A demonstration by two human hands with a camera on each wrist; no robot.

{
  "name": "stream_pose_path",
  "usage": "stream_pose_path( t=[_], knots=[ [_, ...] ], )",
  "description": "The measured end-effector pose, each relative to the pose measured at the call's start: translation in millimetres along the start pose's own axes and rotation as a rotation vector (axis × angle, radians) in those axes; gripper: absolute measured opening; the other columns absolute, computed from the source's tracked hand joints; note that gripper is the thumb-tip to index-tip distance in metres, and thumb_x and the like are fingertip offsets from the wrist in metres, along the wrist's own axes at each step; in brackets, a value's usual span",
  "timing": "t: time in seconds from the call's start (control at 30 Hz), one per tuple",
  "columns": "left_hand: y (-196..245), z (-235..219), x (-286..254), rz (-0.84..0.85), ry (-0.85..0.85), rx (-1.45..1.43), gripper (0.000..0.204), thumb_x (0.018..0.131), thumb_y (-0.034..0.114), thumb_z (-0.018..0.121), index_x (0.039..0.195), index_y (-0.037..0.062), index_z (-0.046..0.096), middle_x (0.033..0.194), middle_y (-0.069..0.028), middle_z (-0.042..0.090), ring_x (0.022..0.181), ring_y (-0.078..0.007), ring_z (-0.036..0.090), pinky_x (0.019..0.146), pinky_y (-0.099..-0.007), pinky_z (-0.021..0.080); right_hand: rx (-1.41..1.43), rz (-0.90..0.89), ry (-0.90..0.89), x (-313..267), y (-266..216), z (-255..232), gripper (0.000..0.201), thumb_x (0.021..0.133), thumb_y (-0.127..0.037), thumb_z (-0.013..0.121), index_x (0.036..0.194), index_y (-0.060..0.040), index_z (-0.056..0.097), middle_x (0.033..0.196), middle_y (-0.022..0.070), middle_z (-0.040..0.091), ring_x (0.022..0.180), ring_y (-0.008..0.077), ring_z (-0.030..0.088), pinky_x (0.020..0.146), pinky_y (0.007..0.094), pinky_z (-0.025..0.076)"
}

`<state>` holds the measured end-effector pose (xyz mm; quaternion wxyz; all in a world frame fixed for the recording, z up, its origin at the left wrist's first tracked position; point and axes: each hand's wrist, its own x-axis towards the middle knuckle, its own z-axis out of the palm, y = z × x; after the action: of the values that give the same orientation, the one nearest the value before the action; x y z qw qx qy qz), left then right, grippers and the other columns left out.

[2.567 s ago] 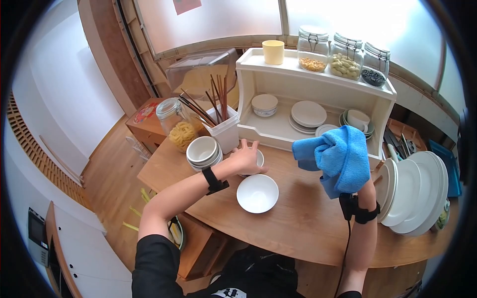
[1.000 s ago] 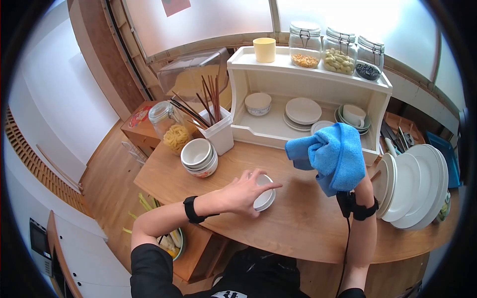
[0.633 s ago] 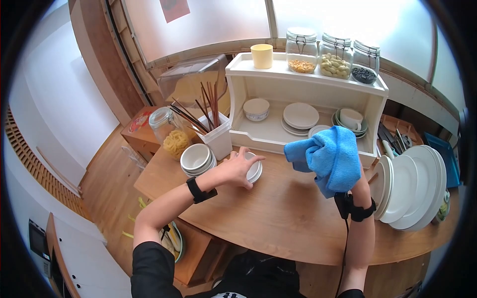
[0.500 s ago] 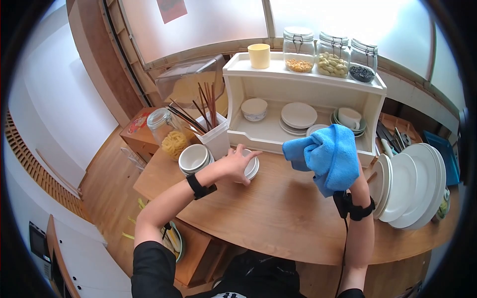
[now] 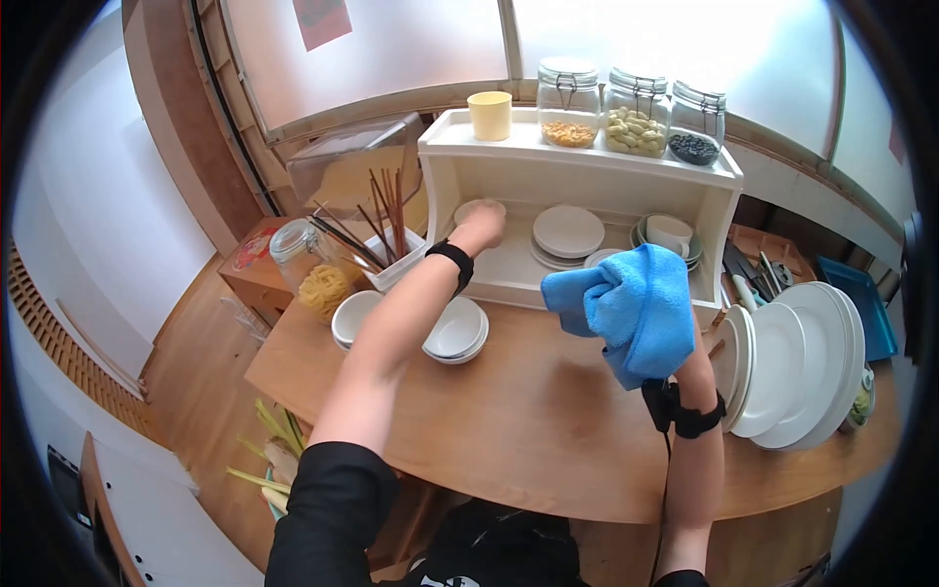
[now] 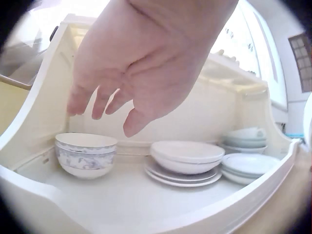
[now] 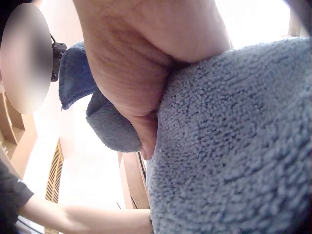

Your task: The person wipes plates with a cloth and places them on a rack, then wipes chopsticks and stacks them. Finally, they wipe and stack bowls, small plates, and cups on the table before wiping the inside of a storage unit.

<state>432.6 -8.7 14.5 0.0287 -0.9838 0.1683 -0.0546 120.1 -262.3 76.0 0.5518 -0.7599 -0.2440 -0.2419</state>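
Note:
My left hand (image 5: 482, 227) reaches into the white shelf, over two nested bowls (image 6: 87, 158) with a blue-grey floral pattern. In the left wrist view its fingers hang loosely above the bowls' rim, apart from them and with nothing between them. My right hand (image 7: 131, 78) grips a bunched blue cloth (image 5: 631, 313) above the right part of the table; the cloth hides most of its fingers. Plain white nested bowls (image 5: 457, 330) stand on the table in front of the shelf, below the left wrist. Left of them is another bowl stack (image 5: 350, 315), partly behind the forearm.
Stacked plates (image 6: 185, 155) and a cup (image 5: 669, 233) on bowls share the shelf (image 5: 577, 161). A yellow cup (image 5: 490, 115) and several glass jars (image 5: 636, 112) stand on top. Chopsticks in a white holder (image 5: 399, 266) are at left, upright large plates (image 5: 817, 357) at right.
My left hand moved the nested white bowls back and left across the table, let go of them, and reached forward into the shelf. The right hand keeps holding the blue cloth.

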Motion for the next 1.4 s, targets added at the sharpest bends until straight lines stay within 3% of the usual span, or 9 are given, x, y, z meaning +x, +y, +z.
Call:
stream_pose_path(
  t=[0.13,0.17,0.27,0.4,0.53,0.87,0.97,1.13,1.4],
  knots=[
    [-18,53,47,-0.078,0.175,-0.107,0.031,0.090,0.015,0.061,0.115,0.0023,0.073,0.123,-0.0230,0.068,0.115,-0.0405,0.065,0.098,-0.0481,0.052,0.038,-0.004,0.015,0,-5,-5,0.023,0.082,-0.011,0.075,0.097,0.0006,0.063,0.090,0.0056,0.064,0.084,0.0123,0.059,0.079,0.0298,0.050],
    [-20,40,54,-0.055,-0.064,0.049,0.034,0.078,0.011,0.067,0.111,0.0056,0.076,0.124,-0.0191,0.068,0.118,-0.0362,0.063,0.099,-0.0426,0.050,0.031,0.001,0.018,-2,-6,-7,0.022,0.082,-0.011,0.075,0.097,0.0006,0.064,0.091,0.0057,0.064,0.084,0.0125,0.059,0.079,0.0299,0.050],
    [-18,39,50,-0.043,-0.130,0.026,0.037,0.077,0.012,0.068,0.113,0.0060,0.075,0.123,-0.0204,0.068,0.119,-0.0369,0.063,0.098,-0.0428,0.051,0.040,-0.013,0.047,-1,-4,-11,0.020,0.083,-0.010,0.074,0.098,0.0007,0.065,0.091,0.0053,0.066,0.085,0.0127,0.060,0.080,0.0302,0.051],
    [-25,52,57,-0.020,0.021,0.055,0.026,0.089,0.016,0.065,0.112,0.0071,0.075,0.121,-0.0182,0.070,0.113,-0.0369,0.067,0.090,-0.0455,0.056,0.137,0.036,0.069,3,-6,-11,0.019,0.085,-0.010,0.074,0.099,0.0007,0.065,0.091,0.0048,0.066,0.085,0.0125,0.060,0.080,0.0301,0.051],
    [-23,25,43,-0.011,-0.057,0.058,0.023,0.093,0.013,0.061,0.107,0.0045,0.075,0.121,-0.0185,0.070,0.111,-0.0351,0.068,0.089,-0.0455,0.056,0.174,0.090,0.046,1,4,-11,0.019,0.086,-0.010,0.074,0.100,0.0005,0.065,0.091,0.0049,0.065,0.085,0.0126,0.060,0.080,0.0301,0.051],
    [-12,-14,12,-0.047,0.291,0.063,0.020,0.088,0.022,0.070,0.094,0.0039,0.077,0.096,-0.0203,0.074,0.088,-0.0377,0.073,0.074,-0.0464,0.059,-0.021,-0.022,0.090,-4,10,-9,0.027,0.082,-0.010,0.076,0.106,-0.0015,0.066,0.101,0.0069,0.066,0.090,0.0156,0.061,0.083,0.0322,0.051],
    [6,-45,-24,0.040,0.359,0.143,0.019,0.088,0.020,0.066,0.092,0.0045,0.076,0.088,-0.0194,0.074,0.083,-0.0376,0.074,0.070,-0.0458,0.060,-0.260,-0.160,0.182,-4,54,-6,0.032,0.084,-0.014,0.078,0.112,-0.0050,0.065,0.109,0.0067,0.064,0.094,0.0184,0.062,0.087,0.0328,0.051],
    [38,-87,-111,0.231,0.412,0.100,0.017,0.090,0.018,0.062,0.087,0.0046,0.072,0.078,-0.0180,0.072,0.076,-0.0351,0.073,0.065,-0.0447,0.057,0.164,0.201,0.368,14,30,11,0.026,0.094,-0.027,0.076,0.110,-0.0095,0.067,0.105,0.0006,0.068,0.096,0.0132,0.063,0.088,0.0305,0.051],
    [105,-113,-254,0.721,0.679,-0.088,0.011,0.085,0.010,0.064,0.095,0.0110,0.068,0.084,-0.0009,0.069,0.087,-0.0169,0.069,0.096,-0.0365,0.046,0.827,0.470,0.233,15,16,35,0.024,0.096,-0.026,0.072,0.114,-0.0109,0.067,0.107,0.0019,0.068,0.096,0.0123,0.064,0.087,0.0307,0.054]
  ],
)
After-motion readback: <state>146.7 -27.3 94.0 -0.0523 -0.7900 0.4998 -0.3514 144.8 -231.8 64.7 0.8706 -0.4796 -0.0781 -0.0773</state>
